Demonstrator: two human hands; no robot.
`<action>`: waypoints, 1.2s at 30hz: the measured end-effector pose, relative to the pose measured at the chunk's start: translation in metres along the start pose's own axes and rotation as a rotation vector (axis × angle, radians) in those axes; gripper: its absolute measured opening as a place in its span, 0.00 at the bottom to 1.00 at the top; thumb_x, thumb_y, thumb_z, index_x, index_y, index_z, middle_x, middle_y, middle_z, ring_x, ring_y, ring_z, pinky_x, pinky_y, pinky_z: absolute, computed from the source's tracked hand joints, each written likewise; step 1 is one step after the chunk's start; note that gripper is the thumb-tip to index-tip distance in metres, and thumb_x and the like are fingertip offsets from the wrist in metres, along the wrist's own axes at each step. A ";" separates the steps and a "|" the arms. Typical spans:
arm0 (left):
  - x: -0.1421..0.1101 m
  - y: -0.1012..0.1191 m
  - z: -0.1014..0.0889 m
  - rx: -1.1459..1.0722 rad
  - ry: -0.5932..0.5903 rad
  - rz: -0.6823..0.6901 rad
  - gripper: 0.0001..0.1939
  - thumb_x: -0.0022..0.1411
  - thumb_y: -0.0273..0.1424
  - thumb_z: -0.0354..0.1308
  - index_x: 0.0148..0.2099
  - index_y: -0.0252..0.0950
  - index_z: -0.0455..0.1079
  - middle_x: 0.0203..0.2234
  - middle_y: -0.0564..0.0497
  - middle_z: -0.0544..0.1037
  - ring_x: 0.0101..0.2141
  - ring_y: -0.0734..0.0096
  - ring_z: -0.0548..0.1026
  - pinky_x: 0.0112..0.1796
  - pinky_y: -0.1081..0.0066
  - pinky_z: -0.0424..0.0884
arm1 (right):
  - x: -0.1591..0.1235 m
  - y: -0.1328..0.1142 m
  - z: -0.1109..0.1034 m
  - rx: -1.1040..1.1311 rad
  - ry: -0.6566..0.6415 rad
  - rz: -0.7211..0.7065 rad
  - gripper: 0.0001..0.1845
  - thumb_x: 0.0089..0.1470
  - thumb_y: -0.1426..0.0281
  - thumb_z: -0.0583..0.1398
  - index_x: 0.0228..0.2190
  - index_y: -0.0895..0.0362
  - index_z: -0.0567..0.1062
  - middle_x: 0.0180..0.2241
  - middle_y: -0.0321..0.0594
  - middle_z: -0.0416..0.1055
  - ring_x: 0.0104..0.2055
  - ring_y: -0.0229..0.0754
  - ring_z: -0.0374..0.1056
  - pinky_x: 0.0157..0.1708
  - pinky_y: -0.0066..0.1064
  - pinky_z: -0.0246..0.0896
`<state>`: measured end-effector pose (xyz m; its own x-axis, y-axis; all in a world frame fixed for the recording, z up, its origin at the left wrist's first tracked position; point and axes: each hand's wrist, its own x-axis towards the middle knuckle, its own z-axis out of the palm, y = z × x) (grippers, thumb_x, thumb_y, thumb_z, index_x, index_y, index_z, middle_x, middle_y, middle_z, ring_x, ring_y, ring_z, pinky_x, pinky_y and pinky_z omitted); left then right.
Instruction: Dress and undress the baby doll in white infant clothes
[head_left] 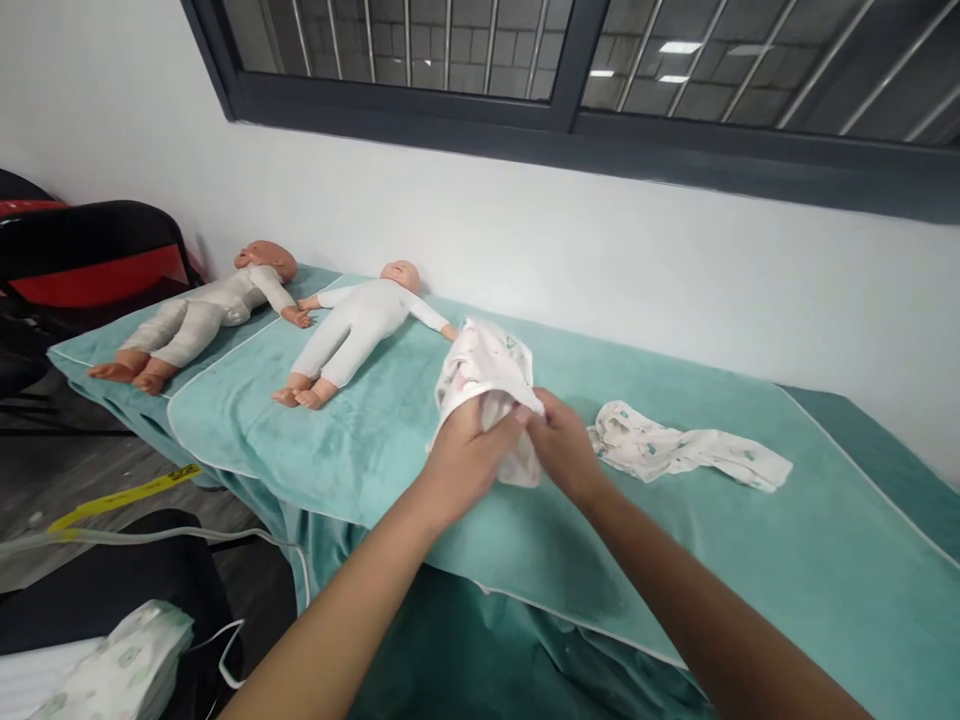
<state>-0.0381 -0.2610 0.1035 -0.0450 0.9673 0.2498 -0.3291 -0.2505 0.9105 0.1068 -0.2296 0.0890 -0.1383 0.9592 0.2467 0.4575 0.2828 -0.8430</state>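
A white printed baby garment is bunched up above the green cloth in front of me. The fingers of my left hand reach inside its opening, with the thumb pressed on the edge. My right hand pinches that same edge just to the right, close to the left thumb. To the right, a second small printed garment lies spread on the cloth. Left of my hands, a doll in a white suit lies on its back, one hand beside the held garment.
A green cloth covers the table along the white wall, below a barred window. Another doll lies at the far left. Black chairs stand beyond that end. Patterned diapers and a white cable are at lower left.
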 end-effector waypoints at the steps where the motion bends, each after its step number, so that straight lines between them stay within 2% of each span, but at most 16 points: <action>1: -0.002 0.003 -0.007 0.079 0.059 0.003 0.21 0.56 0.32 0.64 0.53 0.38 0.71 0.51 0.44 0.76 0.62 0.50 0.63 0.64 0.53 0.54 | 0.006 0.002 -0.005 -0.007 0.053 0.024 0.14 0.55 0.65 0.54 0.40 0.55 0.76 0.39 0.38 0.76 0.42 0.46 0.70 0.45 0.38 0.64; 5: -0.025 0.019 -0.029 0.357 0.327 -0.107 0.12 0.54 0.36 0.66 0.41 0.38 0.76 0.43 0.44 0.78 0.58 0.39 0.66 0.61 0.43 0.55 | 0.019 -0.007 -0.027 -0.044 0.139 -0.007 0.14 0.52 0.67 0.56 0.38 0.53 0.77 0.39 0.36 0.77 0.42 0.46 0.69 0.41 0.35 0.64; 7: -0.040 0.027 -0.030 0.406 0.282 -0.082 0.11 0.58 0.40 0.63 0.41 0.42 0.77 0.44 0.45 0.78 0.57 0.40 0.66 0.60 0.42 0.57 | 0.017 -0.020 -0.032 -0.049 0.082 -0.048 0.15 0.52 0.69 0.55 0.40 0.52 0.78 0.42 0.37 0.77 0.44 0.46 0.70 0.41 0.34 0.65; 10: -0.053 0.033 -0.025 0.433 0.138 0.158 0.12 0.61 0.38 0.59 0.47 0.46 0.76 0.52 0.49 0.75 0.61 0.46 0.61 0.63 0.48 0.55 | 0.010 -0.038 -0.030 -0.056 -0.006 -0.078 0.17 0.53 0.68 0.55 0.42 0.50 0.79 0.46 0.36 0.76 0.46 0.45 0.71 0.41 0.34 0.66; 12: -0.048 0.027 -0.025 0.503 0.099 0.286 0.17 0.59 0.34 0.62 0.52 0.46 0.74 0.59 0.50 0.70 0.64 0.47 0.56 0.64 0.51 0.52 | 0.006 -0.046 -0.026 -0.054 -0.032 -0.082 0.17 0.54 0.68 0.55 0.42 0.50 0.79 0.47 0.36 0.76 0.47 0.46 0.71 0.43 0.35 0.66; 14: -0.035 0.011 -0.032 0.645 0.080 0.274 0.23 0.56 0.31 0.64 0.54 0.46 0.72 0.60 0.49 0.69 0.63 0.46 0.59 0.63 0.51 0.53 | 0.005 -0.049 -0.024 -0.043 -0.035 -0.069 0.17 0.54 0.69 0.55 0.41 0.50 0.79 0.47 0.36 0.76 0.49 0.46 0.71 0.47 0.37 0.66; 15: -0.028 0.001 -0.038 0.736 0.047 0.196 0.23 0.56 0.30 0.63 0.54 0.45 0.72 0.57 0.47 0.72 0.58 0.47 0.65 0.60 0.52 0.57 | 0.006 -0.046 -0.024 -0.034 -0.040 -0.053 0.16 0.54 0.69 0.55 0.41 0.50 0.79 0.47 0.36 0.76 0.49 0.47 0.70 0.48 0.38 0.66; 18: -0.014 -0.030 -0.060 0.960 -0.089 -0.043 0.12 0.58 0.26 0.53 0.41 0.41 0.76 0.36 0.47 0.79 0.39 0.54 0.75 0.45 0.59 0.66 | 0.014 -0.022 -0.030 0.039 -0.221 0.011 0.19 0.56 0.65 0.56 0.49 0.49 0.76 0.53 0.36 0.73 0.53 0.48 0.69 0.51 0.41 0.66; 20: -0.012 -0.043 -0.072 0.991 -0.027 -0.073 0.10 0.59 0.26 0.50 0.35 0.39 0.74 0.29 0.48 0.77 0.33 0.59 0.74 0.39 0.64 0.64 | 0.019 0.010 -0.035 0.084 -0.464 0.047 0.26 0.59 0.58 0.55 0.59 0.46 0.66 0.62 0.38 0.64 0.60 0.48 0.65 0.54 0.41 0.65; 21: -0.013 -0.046 -0.076 0.973 0.021 -0.077 0.09 0.60 0.28 0.50 0.33 0.39 0.73 0.27 0.49 0.76 0.32 0.60 0.73 0.37 0.66 0.63 | 0.020 0.030 -0.038 0.054 -0.498 0.072 0.30 0.61 0.56 0.54 0.62 0.46 0.62 0.65 0.39 0.59 0.63 0.49 0.61 0.56 0.42 0.63; 23: -0.014 -0.047 -0.081 0.891 0.083 -0.095 0.09 0.61 0.33 0.52 0.32 0.38 0.72 0.26 0.50 0.76 0.30 0.62 0.72 0.35 0.69 0.62 | 0.018 0.074 -0.043 -0.192 -0.365 0.165 0.33 0.62 0.53 0.50 0.65 0.50 0.57 0.67 0.44 0.53 0.67 0.51 0.54 0.61 0.46 0.56; 25: -0.015 -0.044 -0.082 0.805 0.084 -0.114 0.11 0.61 0.38 0.54 0.32 0.38 0.72 0.26 0.51 0.76 0.30 0.63 0.71 0.35 0.70 0.61 | 0.014 0.114 -0.050 -0.512 -0.232 0.226 0.32 0.63 0.57 0.49 0.63 0.59 0.60 0.66 0.52 0.54 0.69 0.54 0.49 0.66 0.50 0.46; 28: -0.011 -0.036 -0.079 0.733 0.086 -0.118 0.13 0.62 0.40 0.54 0.32 0.37 0.72 0.26 0.52 0.75 0.32 0.64 0.70 0.36 0.70 0.62 | 0.009 0.152 -0.068 -0.783 -0.237 0.164 0.29 0.64 0.63 0.48 0.62 0.60 0.61 0.67 0.50 0.54 0.70 0.50 0.45 0.67 0.47 0.43; 31: -0.004 -0.026 -0.072 0.650 0.078 -0.101 0.11 0.62 0.37 0.53 0.35 0.37 0.72 0.30 0.53 0.76 0.35 0.65 0.71 0.38 0.71 0.64 | 0.014 0.159 -0.093 -0.893 -0.213 0.274 0.27 0.62 0.73 0.45 0.60 0.63 0.65 0.65 0.55 0.56 0.69 0.53 0.48 0.66 0.52 0.43; 34: 0.006 -0.010 -0.058 0.576 -0.031 -0.081 0.11 0.63 0.36 0.53 0.37 0.36 0.73 0.33 0.53 0.76 0.37 0.66 0.71 0.39 0.72 0.64 | 0.026 0.137 -0.108 -0.903 -0.191 0.348 0.26 0.61 0.70 0.50 0.58 0.63 0.68 0.61 0.61 0.62 0.65 0.62 0.55 0.61 0.62 0.47; 36: 0.012 0.005 -0.044 0.562 -0.162 -0.077 0.11 0.63 0.37 0.53 0.36 0.36 0.72 0.31 0.54 0.75 0.34 0.68 0.70 0.37 0.73 0.64 | 0.032 0.106 -0.108 -0.774 -0.259 0.307 0.30 0.60 0.62 0.55 0.62 0.56 0.64 0.62 0.54 0.61 0.64 0.57 0.59 0.59 0.51 0.57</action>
<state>-0.0819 -0.2484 0.0966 0.1183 0.9760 0.1829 0.2270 -0.2059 0.9519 0.2457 -0.1685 0.0586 -0.0629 0.9890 -0.1336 0.9627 0.0248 -0.2693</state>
